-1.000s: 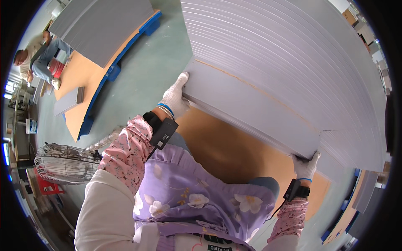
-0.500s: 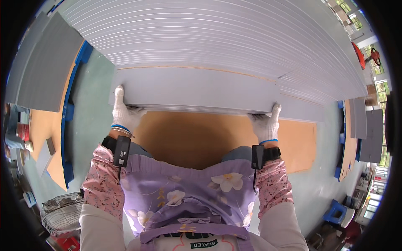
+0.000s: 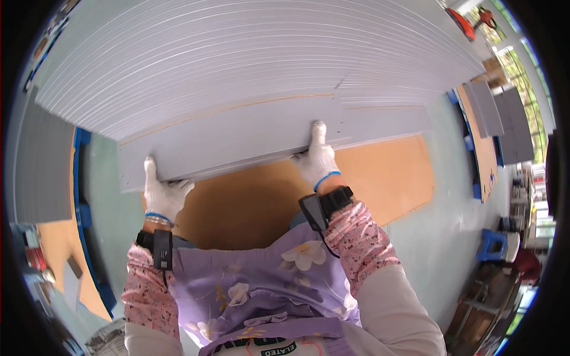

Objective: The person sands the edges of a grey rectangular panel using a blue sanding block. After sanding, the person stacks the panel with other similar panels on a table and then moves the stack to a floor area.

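Observation:
A long, flat grey board (image 3: 237,133) lies across in front of me, on top of more thin grey layers along its near edge. My left hand (image 3: 164,191), in a white knit glove, grips that edge near the left end, thumb on the top face. Toward the right end my right hand (image 3: 317,159), gloved alike, holds the same edge, its thumb also on top. The fingers of both hands curl under the edge and are largely hidden. How many layers they hold I cannot tell.
Beyond the board rise closely layered rows of grey panels (image 3: 237,65). A brown sheet (image 3: 380,172) lies below, between the boards and me. Grey panels (image 3: 44,160) sit on a blue pallet (image 3: 86,219) at left. Another pallet load (image 3: 484,107) and a blue stool (image 3: 491,244) are at right.
The whole view has swung round, so the board now slants down to the left. My right hand has moved a little inward from the board's right end; both hands keep their grip.

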{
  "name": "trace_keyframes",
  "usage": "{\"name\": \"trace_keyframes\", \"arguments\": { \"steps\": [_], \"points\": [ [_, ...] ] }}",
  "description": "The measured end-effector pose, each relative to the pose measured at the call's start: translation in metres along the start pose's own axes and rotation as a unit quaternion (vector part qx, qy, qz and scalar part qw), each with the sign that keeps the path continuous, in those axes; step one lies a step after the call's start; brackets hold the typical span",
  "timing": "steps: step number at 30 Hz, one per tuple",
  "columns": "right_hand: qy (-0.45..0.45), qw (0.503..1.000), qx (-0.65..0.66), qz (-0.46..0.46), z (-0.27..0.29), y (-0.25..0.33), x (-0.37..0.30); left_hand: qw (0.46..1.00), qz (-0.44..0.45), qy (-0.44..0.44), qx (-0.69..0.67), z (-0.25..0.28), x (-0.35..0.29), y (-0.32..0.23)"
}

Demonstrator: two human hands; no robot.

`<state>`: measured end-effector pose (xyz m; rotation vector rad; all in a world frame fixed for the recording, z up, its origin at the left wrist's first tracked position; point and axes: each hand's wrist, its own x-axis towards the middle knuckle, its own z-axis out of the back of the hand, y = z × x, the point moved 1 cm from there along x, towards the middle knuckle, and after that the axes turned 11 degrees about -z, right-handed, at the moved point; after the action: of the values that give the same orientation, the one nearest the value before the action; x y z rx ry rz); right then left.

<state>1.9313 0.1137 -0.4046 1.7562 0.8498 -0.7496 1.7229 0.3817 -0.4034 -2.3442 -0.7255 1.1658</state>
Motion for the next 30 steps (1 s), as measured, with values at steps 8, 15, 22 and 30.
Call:
{"name": "trace_keyframes", "arguments": {
  "steps": [8,15,22,30],
  "points": [
    [-0.016,0.986,-0.146,0.078,0.040,-0.008,0.028,0.998,0.032,-0.026,0.043,-0.002,-0.002,-0.002],
    [-0.068,0.971,-0.216,0.078,0.040,-0.007,0.010,0.997,0.035,-0.028,0.062,0.000,-0.008,-0.006],
    [-0.090,0.965,-0.240,0.048,0.044,0.014,-0.003,0.994,-0.004,-0.035,0.106,0.016,-0.007,-0.013],
    [0.005,0.958,-0.281,0.062,0.048,-0.017,-0.012,0.994,-0.035,-0.013,0.107,0.023,0.005,-0.016]
  ]
}}
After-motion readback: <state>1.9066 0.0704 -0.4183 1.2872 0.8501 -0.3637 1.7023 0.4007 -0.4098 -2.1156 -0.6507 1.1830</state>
